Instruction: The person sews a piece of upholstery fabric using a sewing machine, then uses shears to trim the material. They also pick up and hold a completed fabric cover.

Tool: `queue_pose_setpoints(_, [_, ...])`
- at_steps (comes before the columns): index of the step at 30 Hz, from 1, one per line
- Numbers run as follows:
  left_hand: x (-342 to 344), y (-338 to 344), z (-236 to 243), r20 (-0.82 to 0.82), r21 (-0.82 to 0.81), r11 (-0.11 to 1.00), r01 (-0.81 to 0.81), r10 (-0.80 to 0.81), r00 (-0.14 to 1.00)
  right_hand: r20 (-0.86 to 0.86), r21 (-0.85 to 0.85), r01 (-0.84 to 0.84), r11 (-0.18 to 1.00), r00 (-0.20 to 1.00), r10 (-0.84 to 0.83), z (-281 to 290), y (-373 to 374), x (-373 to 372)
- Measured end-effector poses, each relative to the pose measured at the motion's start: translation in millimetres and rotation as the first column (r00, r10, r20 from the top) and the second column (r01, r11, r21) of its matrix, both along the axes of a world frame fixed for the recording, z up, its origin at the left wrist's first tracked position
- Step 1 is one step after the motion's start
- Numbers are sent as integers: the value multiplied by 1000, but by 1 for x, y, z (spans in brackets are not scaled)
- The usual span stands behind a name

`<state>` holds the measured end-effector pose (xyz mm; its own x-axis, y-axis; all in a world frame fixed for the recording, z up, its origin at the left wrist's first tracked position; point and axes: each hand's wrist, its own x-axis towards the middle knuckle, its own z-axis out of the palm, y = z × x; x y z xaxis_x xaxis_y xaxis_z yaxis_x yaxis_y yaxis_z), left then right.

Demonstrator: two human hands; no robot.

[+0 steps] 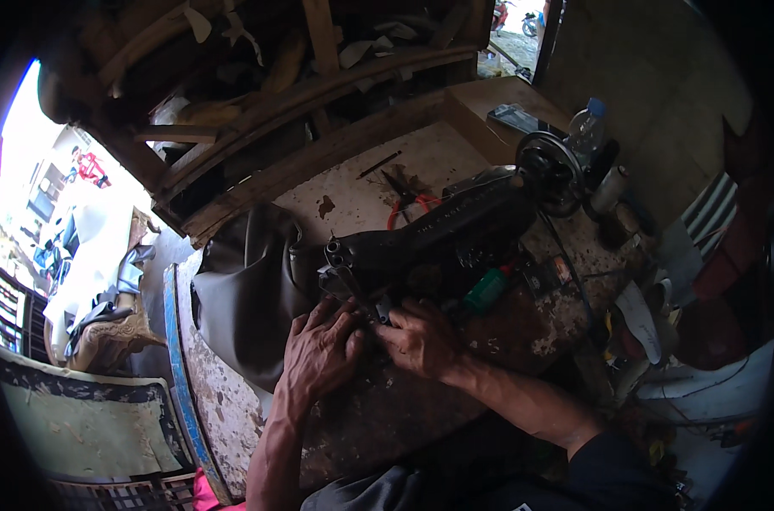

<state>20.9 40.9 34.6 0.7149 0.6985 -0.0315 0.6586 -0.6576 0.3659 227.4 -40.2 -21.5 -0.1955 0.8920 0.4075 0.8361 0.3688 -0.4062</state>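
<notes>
A black sewing machine [442, 221] stands on a worn table [216, 375], its needle end above my hands. Dark grey sheet material [242, 298] lies bunched left of the machine. My left hand [323, 353] rests beside the needle area with its fingers slightly apart, bent over the dark material. My right hand [417, 336] has curled fingers pressed at the base of the needle end; what they grip is too dark and small to make out.
A green-handled tool [486, 289] lies right of my hands. Behind the machine are orange-handled pliers [404, 200], a cardboard box [472, 132] and a plastic bottle [584, 136]. A wooden shelf frame [319, 94] backs the table; a doorway opens at left.
</notes>
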Motion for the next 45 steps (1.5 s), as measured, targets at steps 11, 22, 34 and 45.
queue_pose_setpoints(11, [-25, -109, -5, 301, -217, 938, -271, 328, 895, -74, 121, -50, 991, 996, 59, 2, 10, -4])
queue_pose_setpoints(22, [-21, -60, -32, 533, 153, 820, -552, 402, 744, -65, 138, -36, 990, 997, 45, 2, 11, -7])
queue_pose_setpoints(34, [-16, -38, -28, 458, -889, 452, 76, 880, 127, 19, 92, -71, 993, 997, 69, 4, 11, -1])
queue_pose_setpoints(45, [-36, -67, -42, 690, -630, 682, 370, 711, -136, -470, 4, 91, 996, 879, -79, 54, -2, -44])
